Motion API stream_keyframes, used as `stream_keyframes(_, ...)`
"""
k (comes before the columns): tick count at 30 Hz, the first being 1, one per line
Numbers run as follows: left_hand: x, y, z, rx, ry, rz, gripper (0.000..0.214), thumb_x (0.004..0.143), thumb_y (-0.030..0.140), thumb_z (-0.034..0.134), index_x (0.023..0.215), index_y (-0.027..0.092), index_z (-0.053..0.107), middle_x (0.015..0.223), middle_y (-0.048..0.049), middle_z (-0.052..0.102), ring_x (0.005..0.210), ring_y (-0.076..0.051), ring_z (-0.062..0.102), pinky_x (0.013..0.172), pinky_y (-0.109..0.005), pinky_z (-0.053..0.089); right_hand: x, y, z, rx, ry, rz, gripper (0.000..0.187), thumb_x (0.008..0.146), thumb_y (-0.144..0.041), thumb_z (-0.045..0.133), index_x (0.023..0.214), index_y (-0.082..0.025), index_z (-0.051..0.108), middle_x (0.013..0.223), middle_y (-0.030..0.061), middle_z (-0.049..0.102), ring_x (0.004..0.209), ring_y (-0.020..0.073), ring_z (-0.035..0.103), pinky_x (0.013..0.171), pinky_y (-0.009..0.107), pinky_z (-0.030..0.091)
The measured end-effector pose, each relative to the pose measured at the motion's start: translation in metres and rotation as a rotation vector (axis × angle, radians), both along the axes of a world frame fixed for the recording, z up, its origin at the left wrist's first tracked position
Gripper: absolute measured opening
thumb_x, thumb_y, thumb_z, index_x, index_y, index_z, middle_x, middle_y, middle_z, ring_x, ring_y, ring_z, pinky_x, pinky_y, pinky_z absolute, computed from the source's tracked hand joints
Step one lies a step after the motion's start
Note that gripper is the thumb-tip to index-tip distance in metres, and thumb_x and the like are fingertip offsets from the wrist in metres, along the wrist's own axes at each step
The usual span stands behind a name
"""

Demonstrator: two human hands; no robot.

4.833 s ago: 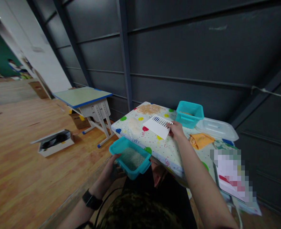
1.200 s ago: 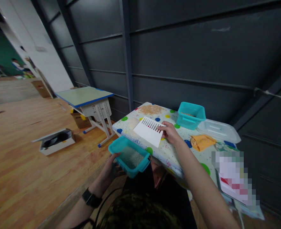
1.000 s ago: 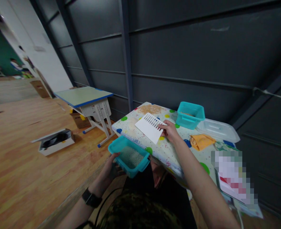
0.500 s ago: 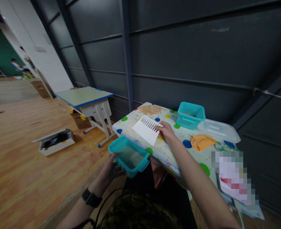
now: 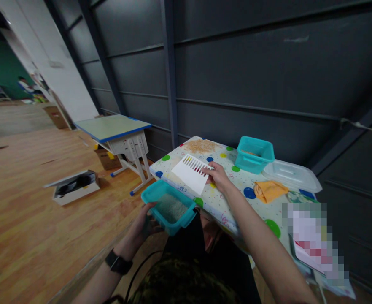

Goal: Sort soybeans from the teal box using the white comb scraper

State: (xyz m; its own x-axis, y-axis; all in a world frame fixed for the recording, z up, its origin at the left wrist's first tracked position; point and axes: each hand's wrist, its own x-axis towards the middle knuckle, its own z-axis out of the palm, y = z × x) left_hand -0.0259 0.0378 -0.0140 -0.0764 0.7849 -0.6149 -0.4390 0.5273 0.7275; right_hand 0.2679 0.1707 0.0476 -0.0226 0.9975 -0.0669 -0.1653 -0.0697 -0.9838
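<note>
My left hand [image 5: 146, 221] grips the outer side of a turquoise plastic bin [image 5: 182, 221], its thumb over the rim. The bin is held just below the table's front edge, with pale grains like rice [image 5: 171, 208] inside. My right hand [image 5: 217, 175] pinches the right side of a thin white slotted card [image 5: 190, 177]. The card lies flat or nearly so over the table's front edge area, its slots facing the back; I cannot tell whether it touches the tabletop. Behind it a heap of tan grains [image 5: 201, 146] is spread on the spotted tablecloth [image 5: 181, 152].
A second turquoise bin [image 5: 254, 158] holding tan grains stands at the back right. Near it lie a clear plastic lid [image 5: 295, 175] and a folded orange cloth [image 5: 270, 191]. A desk [image 5: 113, 126] and an open white box [image 5: 76, 187] are to the left. A dark wall [image 5: 252, 76] rises behind.
The white card has shifted slightly left and toward me, still in my right hand. The bin in my left hand has moved a little left. The view has turned slightly.
</note>
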Motion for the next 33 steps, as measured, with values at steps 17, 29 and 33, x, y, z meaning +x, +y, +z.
stream_keyframes(17,-0.004,0.005,0.005,0.007,0.017,0.003,0.029,0.100,0.037,0.064,0.125,0.023,0.058,0.087,-0.0070,0.072,0.069,-0.029,0.076,0.063,-0.045,0.067,-0.003,0.017,0.015,-0.018,-0.083,-0.003,0.041,0.067,-0.024,0.092,0.078,-0.026,0.052,0.071,-0.0006,0.077,0.059,0.0201,0.073,0.045,0.026,0.059)
stream_keyframes(29,-0.010,0.010,-0.010,0.022,-0.012,0.006,0.034,0.099,0.040,0.066,0.128,0.024,0.057,0.080,-0.0039,0.071,0.067,-0.029,0.075,0.064,-0.044,0.066,-0.007,0.017,0.007,0.005,-0.042,0.017,0.036,0.066,-0.023,0.088,0.079,-0.025,0.055,0.075,0.0010,0.079,0.063,0.0209,0.074,0.049,0.028,0.061)
stream_keyframes(33,-0.011,0.010,-0.010,0.026,-0.013,0.006,0.039,0.096,0.040,0.070,0.129,0.024,0.059,0.082,-0.0056,0.072,0.066,-0.029,0.075,0.063,-0.043,0.066,-0.010,0.017,0.007,0.023,-0.079,0.059,0.034,0.067,-0.026,0.089,0.079,-0.024,0.057,0.077,0.0024,0.080,0.062,0.0206,0.073,0.048,0.028,0.061)
